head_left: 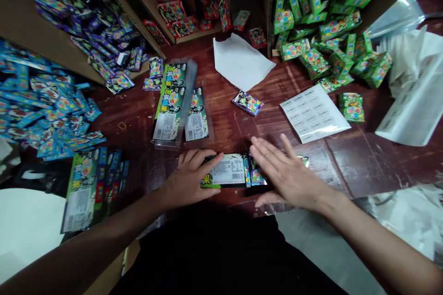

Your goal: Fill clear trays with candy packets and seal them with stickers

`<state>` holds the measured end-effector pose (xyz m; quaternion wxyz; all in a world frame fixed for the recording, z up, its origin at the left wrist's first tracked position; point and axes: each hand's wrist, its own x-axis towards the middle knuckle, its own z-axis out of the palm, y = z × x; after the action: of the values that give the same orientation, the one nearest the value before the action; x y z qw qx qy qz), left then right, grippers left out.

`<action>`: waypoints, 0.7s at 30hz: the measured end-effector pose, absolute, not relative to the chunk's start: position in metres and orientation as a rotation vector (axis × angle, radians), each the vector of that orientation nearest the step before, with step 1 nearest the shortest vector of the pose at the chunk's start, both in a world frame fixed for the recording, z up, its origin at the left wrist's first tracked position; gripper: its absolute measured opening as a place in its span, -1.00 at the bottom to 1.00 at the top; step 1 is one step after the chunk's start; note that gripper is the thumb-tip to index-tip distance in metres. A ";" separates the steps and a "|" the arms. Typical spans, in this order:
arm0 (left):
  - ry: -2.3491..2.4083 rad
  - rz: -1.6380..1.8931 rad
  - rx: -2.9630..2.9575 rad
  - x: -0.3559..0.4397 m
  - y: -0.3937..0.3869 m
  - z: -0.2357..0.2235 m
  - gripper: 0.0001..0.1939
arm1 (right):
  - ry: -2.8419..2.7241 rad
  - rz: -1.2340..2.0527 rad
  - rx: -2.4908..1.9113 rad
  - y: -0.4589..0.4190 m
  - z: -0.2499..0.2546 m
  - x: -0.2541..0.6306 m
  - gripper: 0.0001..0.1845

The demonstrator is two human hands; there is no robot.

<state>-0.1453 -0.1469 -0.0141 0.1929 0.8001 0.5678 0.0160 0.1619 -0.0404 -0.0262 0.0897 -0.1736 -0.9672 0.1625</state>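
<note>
The left hand (194,173) rests over the left end of a printed candy card (228,170) lying near the front edge of the dark red table (138,115). Its index finger and thumb stand apart on the card, the other fingers curl beside them, and whether they pinch the card cannot be told. The card's label and barcode face up, its left end hidden.

The right hand (284,170) lies palm down just right of the card, fingers long and reaching toward the upper left, thumb and little finger spread wide. It covers most of a dark candy box (258,177); a sliver of packaging shows past its far side, too little to identify.

Beyond the hands lie a loose purple box (248,103), a white paper sheet (242,62), a sticker sheet (314,113) and clear-sleeved candy cards (169,101), which overlap. Farther out are heaps of blue boxes (51,101), purple boxes (104,37), red boxes (176,11) and green boxes (321,23), some cut off by the frame. Small print is unreadable.
</note>
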 end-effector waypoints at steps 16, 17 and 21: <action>1.558 0.091 2.213 -0.135 -0.141 -0.016 -0.12 | -2.845 0.632 -0.555 -0.024 -0.032 0.190 0.16; 1.553 0.087 2.214 -0.135 -0.140 -0.016 -0.11 | -2.856 0.621 -0.582 -0.023 -0.032 0.196 0.13; 1.520 0.081 2.219 -0.129 -0.135 -0.016 -0.09 | -2.886 0.645 -0.567 -0.025 -0.042 0.200 -0.17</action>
<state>-0.1288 -0.1347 -0.0162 0.2233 0.8038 0.5506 0.0295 0.1997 -0.0255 -0.0416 0.0650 -0.1878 -0.9564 0.2138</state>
